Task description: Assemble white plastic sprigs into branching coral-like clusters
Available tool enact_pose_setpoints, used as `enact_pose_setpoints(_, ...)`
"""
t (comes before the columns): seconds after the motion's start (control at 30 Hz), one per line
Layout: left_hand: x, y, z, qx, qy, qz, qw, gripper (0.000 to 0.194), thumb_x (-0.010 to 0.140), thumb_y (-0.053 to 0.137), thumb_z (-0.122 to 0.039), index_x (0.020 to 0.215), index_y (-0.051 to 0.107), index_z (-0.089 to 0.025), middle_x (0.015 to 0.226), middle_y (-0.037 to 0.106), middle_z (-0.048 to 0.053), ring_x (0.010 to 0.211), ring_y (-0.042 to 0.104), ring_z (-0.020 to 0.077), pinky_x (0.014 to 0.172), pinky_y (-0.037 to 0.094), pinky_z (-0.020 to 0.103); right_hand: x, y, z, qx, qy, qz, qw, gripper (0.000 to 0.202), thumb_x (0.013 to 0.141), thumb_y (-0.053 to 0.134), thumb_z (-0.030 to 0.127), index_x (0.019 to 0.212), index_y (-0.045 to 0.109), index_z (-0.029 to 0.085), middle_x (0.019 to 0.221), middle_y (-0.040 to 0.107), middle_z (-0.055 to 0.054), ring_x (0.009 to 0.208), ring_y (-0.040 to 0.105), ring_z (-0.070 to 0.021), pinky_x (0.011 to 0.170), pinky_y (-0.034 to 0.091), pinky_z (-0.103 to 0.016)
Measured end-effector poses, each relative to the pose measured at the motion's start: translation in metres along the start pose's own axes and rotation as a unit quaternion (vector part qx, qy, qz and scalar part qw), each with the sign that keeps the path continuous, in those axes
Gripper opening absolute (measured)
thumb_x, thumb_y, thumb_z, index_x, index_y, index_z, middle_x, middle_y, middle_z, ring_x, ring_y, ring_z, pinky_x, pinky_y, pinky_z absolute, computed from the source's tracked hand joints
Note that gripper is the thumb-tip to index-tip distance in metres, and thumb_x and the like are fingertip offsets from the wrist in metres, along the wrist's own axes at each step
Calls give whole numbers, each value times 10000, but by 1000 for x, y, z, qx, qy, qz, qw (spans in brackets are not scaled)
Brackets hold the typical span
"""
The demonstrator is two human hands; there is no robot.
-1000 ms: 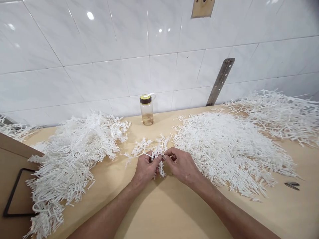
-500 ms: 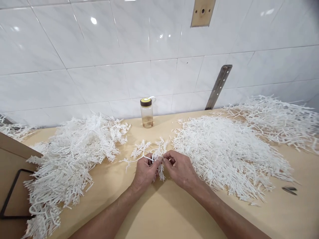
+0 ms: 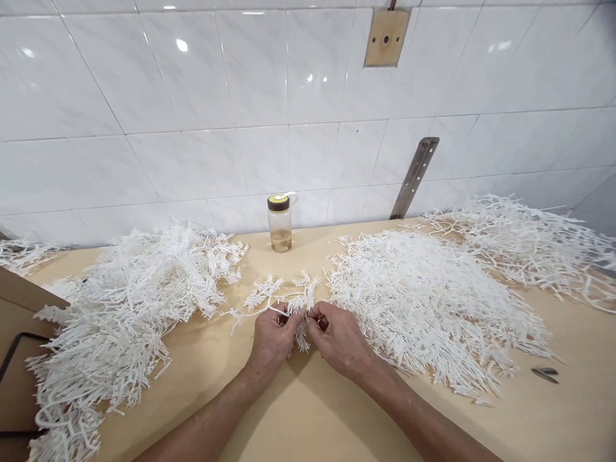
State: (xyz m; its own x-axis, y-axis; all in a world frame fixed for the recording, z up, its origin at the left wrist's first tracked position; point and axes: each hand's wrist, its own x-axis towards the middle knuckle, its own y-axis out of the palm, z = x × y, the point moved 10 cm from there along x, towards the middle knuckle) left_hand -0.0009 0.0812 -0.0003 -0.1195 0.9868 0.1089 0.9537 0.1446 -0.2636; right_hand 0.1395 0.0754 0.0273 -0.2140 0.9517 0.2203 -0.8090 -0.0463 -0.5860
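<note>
Tabletop [image 3: 308, 417], pale wood tone, smooth, softly shadowed beneath two forearms; brown panel [image 3: 22, 301] with black handle, at left edge; small dark tool [image 3: 545, 374], lying flat, right side; left hand [image 3: 274, 333], thumb and fingers pinching a white sprig [image 3: 301, 299]; right hand [image 3: 339, 340], thumb and forefinger pinching at the same sprig's right side; sprig, branched and feathery, between the hands, over the table's middle, stem extending left; left heap [image 3: 144, 282], white branching pieces, tangled, beside the panel; right heap [image 3: 423, 295], white, finely spiked, spread broad; bottle [image 3: 280, 224], upright, clear, dark-and-yellow lid, amber liquid low inside, near the wall; stem pile [image 3: 529, 237], sparser, far right; wall [image 3: 192, 160], glossy white tile, faint grey veining, lamp reflections; perforated metal strip [image 3: 414, 179], slanting against tile; beige socket plate [image 3: 386, 38], higher up
</note>
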Motion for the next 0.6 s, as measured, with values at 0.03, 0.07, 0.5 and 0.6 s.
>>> enact_pose_setpoints(0.03,0,-1,-1,13,5,-4,1000,398,794,653,-477,566,496,-191,482,468,-38,467,430,104,469,342,219,0,1,-2,7,8,3,1000,164,879,508,267,763,603,199,614,626,4,519,541,-137,483,378,-240)
enact_pose_setpoints(0.07,0,-1,-1,22,8,-4,1000,392,801,645,-474,572,501,-190,488,465,-38,476,427,104,477,342,219,0,2,-5,17,16,8,1000,160,878,509,272,776,607,197,611,625,5,502,542,-134,475,389,-239)
enact_pose_setpoints(0.5,3,7,8,0,-31,50,998,327,812,606,-480,683,529,-190,487,491,-50,430,461,112,453,360,226,2,22,-32,194,125,77,970,153,831,588,330,856,616,181,585,571,54,380,536,-86,369,458,-197)
enact_pose_setpoints(0.6,3,7,8,-6,-29,48,998,301,814,609,-459,696,538,-191,480,501,-52,428,476,118,454,375,228,1,24,-30,201,128,94,966,171,838,589,347,867,604,179,563,557,63,366,542,-89,360,447,-194)
